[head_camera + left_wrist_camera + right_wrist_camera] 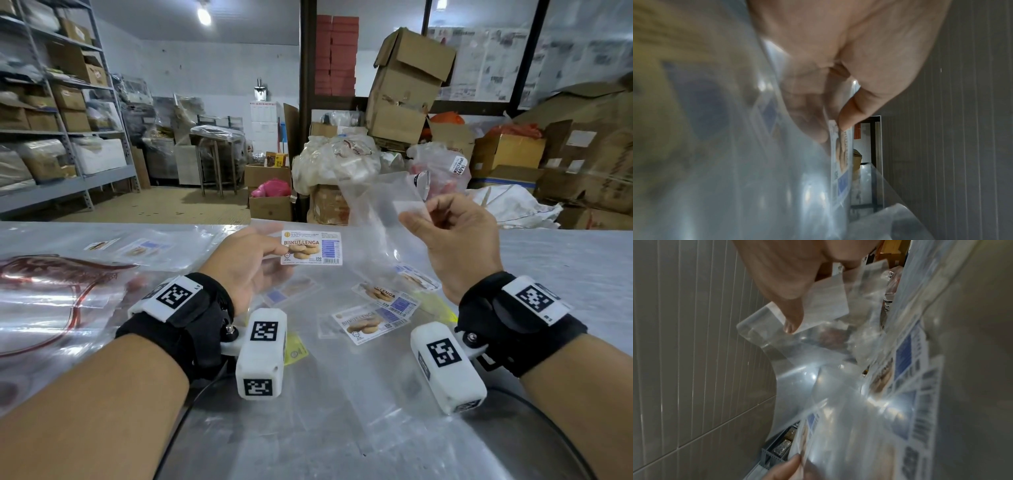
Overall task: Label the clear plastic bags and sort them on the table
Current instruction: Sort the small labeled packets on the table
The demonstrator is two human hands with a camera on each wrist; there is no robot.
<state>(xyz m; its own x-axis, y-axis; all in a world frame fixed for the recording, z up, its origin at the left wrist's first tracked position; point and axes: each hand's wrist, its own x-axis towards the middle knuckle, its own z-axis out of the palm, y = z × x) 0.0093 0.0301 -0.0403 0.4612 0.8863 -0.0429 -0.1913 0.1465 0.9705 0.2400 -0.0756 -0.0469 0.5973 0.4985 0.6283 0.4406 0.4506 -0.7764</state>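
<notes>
My left hand [275, 261] pinches a clear plastic bag [777, 178] that bears a white "BISKUT LENGA" label [311, 247], held just above the table. In the left wrist view the thumb [846, 118] presses on the label [842, 155], with the fingers behind the plastic. My right hand [424, 219] is raised to the right and pinches the top of a clear bag [373, 202] together with a small white slip [409, 207]. The thumb [791, 316] lies over that slip [828, 301]. Whether both hands hold the same bag I cannot tell.
Loose labels [371, 323] lie on the plastic-covered table [565, 267] under my hands, among yellow backing scraps [296, 349]. Labelled bags [144, 246] lie at the far left beside a red-printed bag [51, 274]. Cardboard boxes and shelves stand beyond the table.
</notes>
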